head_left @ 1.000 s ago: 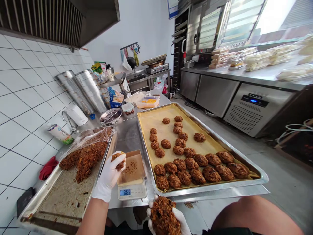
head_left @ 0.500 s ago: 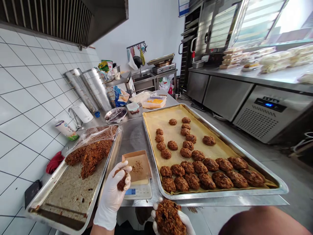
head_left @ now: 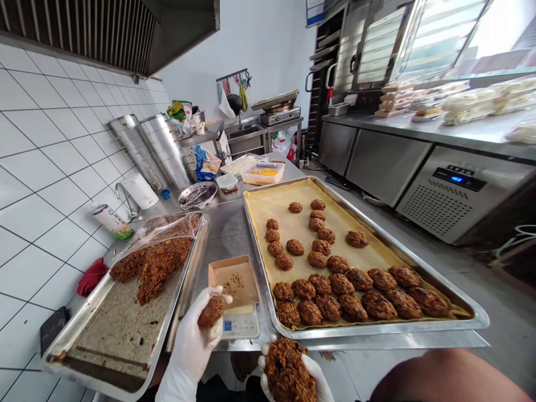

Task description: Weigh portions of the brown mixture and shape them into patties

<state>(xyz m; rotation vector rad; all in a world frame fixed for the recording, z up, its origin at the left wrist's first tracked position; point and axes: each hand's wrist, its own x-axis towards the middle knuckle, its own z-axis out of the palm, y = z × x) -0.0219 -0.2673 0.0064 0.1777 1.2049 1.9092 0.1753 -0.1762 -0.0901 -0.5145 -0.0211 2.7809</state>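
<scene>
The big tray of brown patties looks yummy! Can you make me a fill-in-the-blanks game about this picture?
1. The left hand, holding a small patty, wears a white ____.
2. The round brown patties lie in rows on yellow paper in a big metal ____.
3. A brown paper tray sits on a digital ____.
4. The loose brown mixture in the other tray lies partly under a clear ____ sheet.

Missing words: glove, tray, scale, plastic.

Left hand (head_left: 190, 335) seemingly lower than before
</scene>
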